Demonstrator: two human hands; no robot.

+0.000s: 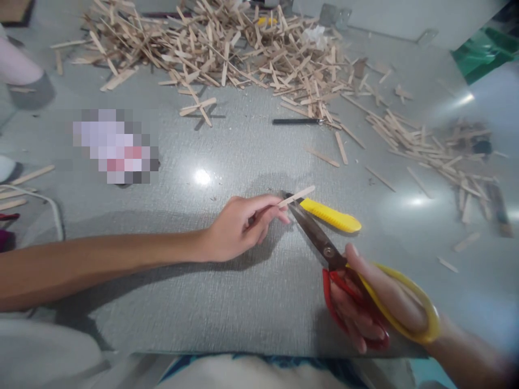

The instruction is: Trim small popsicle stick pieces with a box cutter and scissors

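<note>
A thin wooden stick [295, 196] is pinched between thumb and fingertips of the left hand [239, 227], its free end pointing toward two o'clock. The stick is laid against the tips of the scissors [320, 243], whose blades appear nearly closed. The handles, at four o'clock from the stick, are gripped by the right hand [373, 302]. A yellow utility knife [330, 215] lies just behind the blades. Fingertips held so near the blades could be nicked, or the stick could twist and splinter.
</note>
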